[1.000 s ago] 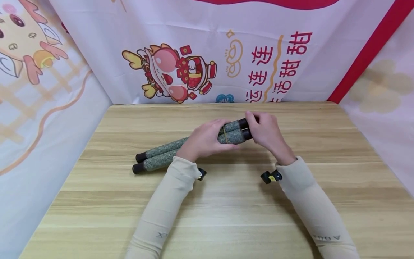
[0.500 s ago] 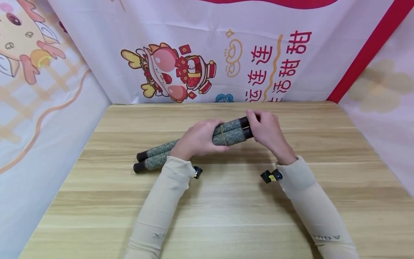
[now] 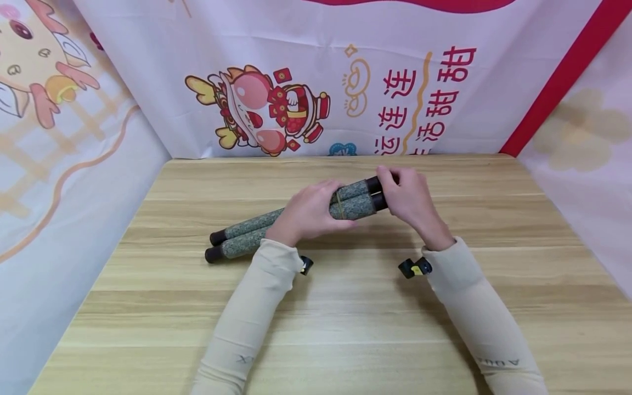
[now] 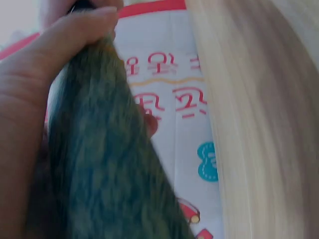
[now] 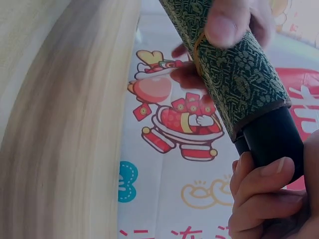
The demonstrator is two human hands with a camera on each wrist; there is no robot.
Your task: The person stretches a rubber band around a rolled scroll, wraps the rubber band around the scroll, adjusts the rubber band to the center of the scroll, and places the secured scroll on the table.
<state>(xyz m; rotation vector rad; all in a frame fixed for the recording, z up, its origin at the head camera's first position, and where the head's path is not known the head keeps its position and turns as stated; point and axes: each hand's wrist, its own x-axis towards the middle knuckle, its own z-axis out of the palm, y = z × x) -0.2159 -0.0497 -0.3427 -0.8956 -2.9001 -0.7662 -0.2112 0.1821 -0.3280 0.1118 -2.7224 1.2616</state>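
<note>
A scroll [image 3: 357, 207] rolled into two parallel rolls, in green patterned cloth with dark end knobs, is held at a slant above the wooden table in the head view. My left hand [image 3: 310, 213] wraps over its middle, thumb on the near side, hiding that stretch. Just beyond the thumb, a thin yellowish rubber band [image 5: 198, 56] goes round both rolls. At the right end, my right hand [image 3: 408, 196] grips the dark knobs [image 5: 274, 142], its fingers curled round them in the right wrist view. The left wrist view shows the green roll [image 4: 109, 149] close up and blurred.
The wooden table [image 3: 345, 329] stretches out under both forearms. Behind it hangs a white printed cloth [image 3: 306, 33] with a cartoon figure and red writing. More printed cloth [image 3: 99, 181] closes off the left side, and the right side likewise. A small camera sits at each wrist.
My left hand slid left along the scroll, then came slightly back to the right. The rubber band shifted a little left. My right hand stays at the knobs.
</note>
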